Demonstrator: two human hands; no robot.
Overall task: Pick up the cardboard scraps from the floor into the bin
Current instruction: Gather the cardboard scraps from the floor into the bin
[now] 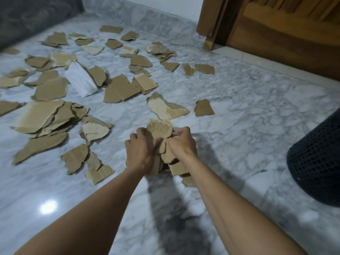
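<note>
Both my hands hold one bunch of torn brown cardboard scraps (160, 130) just above the marble floor, in the middle of the head view. My left hand (140, 150) grips the bunch from the left, my right hand (182, 144) from the right, fingers curled round the pieces. A few scraps hang below my wrists. Several more scraps (44, 116) lie scattered over the floor to the left and beyond. The dark mesh bin (316, 162) stands at the right edge, only partly in view.
A white paper bag (81, 79) lies among the far scraps. A wooden door and frame (276, 28) fill the upper right. Dark upholstery (27, 17) sits at the upper left. Bare marble floor (248, 100) stretches between my hands and the bin.
</note>
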